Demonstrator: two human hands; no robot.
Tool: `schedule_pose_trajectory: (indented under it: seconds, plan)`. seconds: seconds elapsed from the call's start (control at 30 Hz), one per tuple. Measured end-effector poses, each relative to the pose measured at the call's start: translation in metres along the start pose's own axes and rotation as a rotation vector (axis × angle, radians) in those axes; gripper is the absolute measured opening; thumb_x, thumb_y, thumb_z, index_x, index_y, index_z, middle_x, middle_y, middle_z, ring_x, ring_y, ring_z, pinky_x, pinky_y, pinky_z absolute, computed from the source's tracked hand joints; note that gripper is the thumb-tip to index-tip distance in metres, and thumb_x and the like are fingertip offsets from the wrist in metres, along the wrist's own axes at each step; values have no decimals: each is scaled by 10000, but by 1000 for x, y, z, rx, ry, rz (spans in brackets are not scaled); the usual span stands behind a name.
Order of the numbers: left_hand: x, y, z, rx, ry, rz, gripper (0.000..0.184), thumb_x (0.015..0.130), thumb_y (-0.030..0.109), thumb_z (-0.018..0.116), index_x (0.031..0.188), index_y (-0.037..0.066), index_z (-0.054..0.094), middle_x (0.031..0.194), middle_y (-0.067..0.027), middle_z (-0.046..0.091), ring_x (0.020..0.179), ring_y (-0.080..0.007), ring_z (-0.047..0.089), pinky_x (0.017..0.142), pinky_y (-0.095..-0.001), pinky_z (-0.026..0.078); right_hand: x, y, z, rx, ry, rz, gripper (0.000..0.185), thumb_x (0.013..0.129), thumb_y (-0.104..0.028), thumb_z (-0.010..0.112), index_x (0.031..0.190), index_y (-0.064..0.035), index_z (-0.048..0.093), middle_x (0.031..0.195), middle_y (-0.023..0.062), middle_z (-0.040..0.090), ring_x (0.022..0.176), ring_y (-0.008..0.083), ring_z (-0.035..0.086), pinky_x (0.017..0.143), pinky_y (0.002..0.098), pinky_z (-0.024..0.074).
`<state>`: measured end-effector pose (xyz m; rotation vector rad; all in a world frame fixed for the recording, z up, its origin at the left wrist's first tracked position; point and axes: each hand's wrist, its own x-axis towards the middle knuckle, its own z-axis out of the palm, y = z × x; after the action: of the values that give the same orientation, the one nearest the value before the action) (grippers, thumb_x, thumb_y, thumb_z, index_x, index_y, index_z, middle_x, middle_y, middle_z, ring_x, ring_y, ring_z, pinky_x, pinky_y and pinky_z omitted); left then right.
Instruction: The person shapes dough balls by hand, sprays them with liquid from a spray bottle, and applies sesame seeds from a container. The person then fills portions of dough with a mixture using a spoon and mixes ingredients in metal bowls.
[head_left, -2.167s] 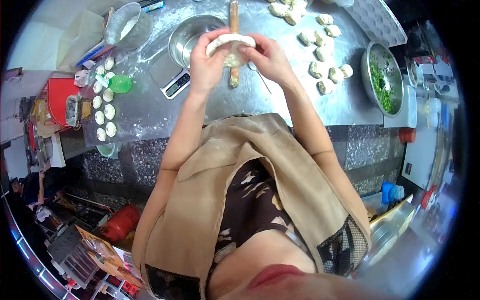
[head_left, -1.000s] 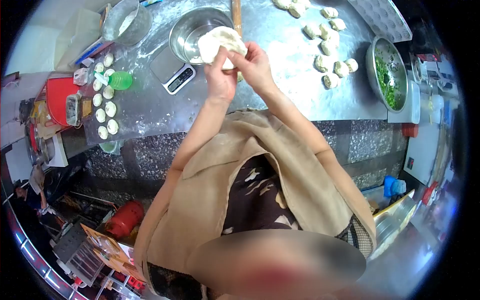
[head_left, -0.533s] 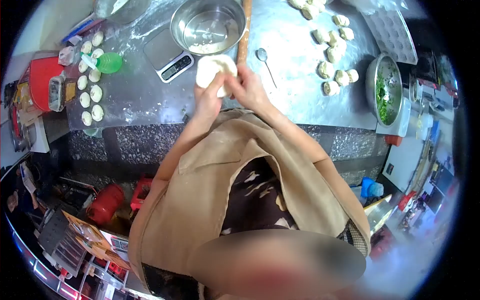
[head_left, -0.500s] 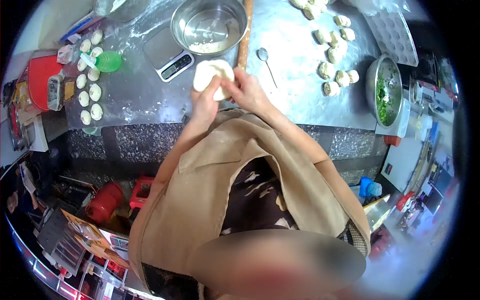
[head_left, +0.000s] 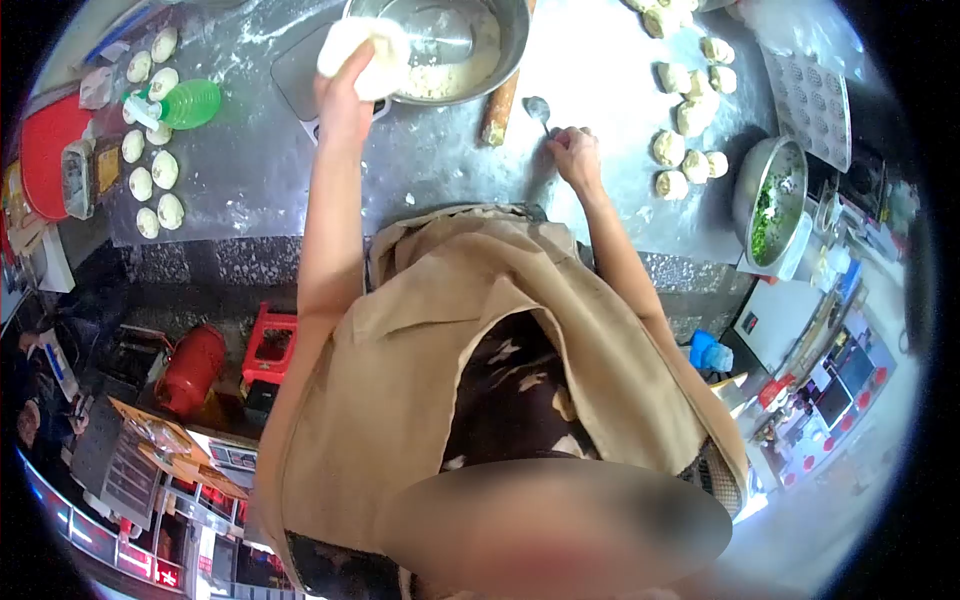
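My left hand point(head_left: 345, 108) holds up a flattened round of white dough point(head_left: 385, 65), the thumb over its face and the fingers hidden beneath. The dough is over the kitchen scale point(head_left: 300, 75), beside the metal bowl point(head_left: 460, 92) with white flour in it. At the middle of the table, my right hand point(head_left: 577, 158) is closed around the handle end of a metal spoon point(head_left: 537, 106); the spoon's bowl points away from me. Left of the spoon lies a wooden rolling pin point(head_left: 498, 115), partly behind the metal bowl.
Several dough pieces point(head_left: 675, 148) sit on the right of the metal table point(head_left: 420, 175), near a bowl of chopped greens point(head_left: 745, 185) and a dimpled tray point(head_left: 810, 105). Several dough balls point(head_left: 164, 170) and a green spray bottle point(head_left: 192, 104) stand at left.
My hands have parted. The left carried the dough up and left toward the scale; the right let go of the dough and moved right to the spoon's handle. The view has shifted slightly.
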<state>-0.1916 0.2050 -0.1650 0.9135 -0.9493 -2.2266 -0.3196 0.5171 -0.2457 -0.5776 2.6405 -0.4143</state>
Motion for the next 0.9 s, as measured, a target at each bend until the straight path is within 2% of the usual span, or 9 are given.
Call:
schedule_pose_trajectory:
  seconds: [0.03, 0.1, 0.17, 0.27, 0.33, 0.43, 0.57, 0.73, 0.9]
  plan:
    - [9, -3, 1, 55, -14, -4, 414, 825, 33, 579, 1217, -38, 464, 1115, -159, 585, 1029, -265, 584, 876, -378, 492, -3, 1, 1, -1, -12, 5, 198, 708, -217, 696, 751, -33, 636, 877, 180, 620, 938, 352, 568, 779, 441, 465]
    - [18, -2, 4, 69, -29, 26, 393, 828, 30, 564, 1199, -55, 469, 1094, -189, 592, 994, -281, 602, 848, -371, 510, -1, 1, 0, 57, 33, 5, 197, 726, -172, 649, 791, 12, 616, 750, 163, 626, 709, 316, 626, 652, 369, 501]
    - [19, 3, 6, 4, -103, -56, 376, 843, 50, 539, 1196, -59, 468, 1133, -209, 575, 1000, -298, 598, 860, -383, 504, 1, 2, -6, 322, 170, 120, 106, 760, -123, 610, 799, -28, 585, 699, 142, 625, 592, 260, 617, 583, 379, 502]
    - [18, 5, 5, 22, -159, -79, 383, 865, 104, 508, 1212, -50, 452, 1165, -227, 557, 1026, -323, 583, 878, -388, 489, 2, -67, -65, 545, 457, -5, 175, 840, 6, 527, 1014, 23, 521, 811, 142, 661, 706, 201, 657, 604, 289, 521]
    - [23, 0, -4, -30, -147, -91, 399, 871, 130, 500, 1227, -40, 441, 1181, -230, 548, 1054, -329, 565, 899, -391, 471, 22, -108, -80, 589, 381, -249, 212, 840, 11, 522, 1045, -30, 560, 866, 129, 668, 761, 215, 661, 658, 303, 523]
    - [24, 0, -6, -137, -127, -125, 427, 877, 169, 490, 1255, -20, 422, 1205, -232, 533, 1107, -332, 531, 941, -393, 434, 64, -168, -77, -147, 187, -639, 194, 803, -118, 521, 959, -139, 634, 828, 135, 647, 775, 315, 630, 658, 393, 512]
    - [21, -2, -8, -238, -108, -145, 447, 874, 181, 495, 1270, -10, 415, 1223, -211, 527, 1142, -315, 508, 975, -392, 400, 102, -201, -39, -493, 13, -723, 134, 752, -73, 517, 796, -86, 642, 725, 139, 637, 729, 318, 649, 631, 402, 525]
    - [6, -5, -6, -286, -14, -167, 423, 872, 194, 507, 1244, -1, 460, 1224, -161, 541, 1138, -273, 520, 958, -383, 421, 77, -204, -37, -434, -238, -674, 158, 767, -82, 527, 837, -65, 668, 839, 159, 658, 811, 310, 657, 678, 390, 533]
    - [-15, -19, -4, -267, -8, -135, 403, 863, 176, 526, 1228, 10, 477, 1193, -131, 563, 1125, -250, 532, 943, -378, 437, 55, -195, -44, -385, -282, -592, 182, 746, -68, 521, 845, -86, 673, 843, 160, 655, 813, 316, 649, 710, 405, 521]
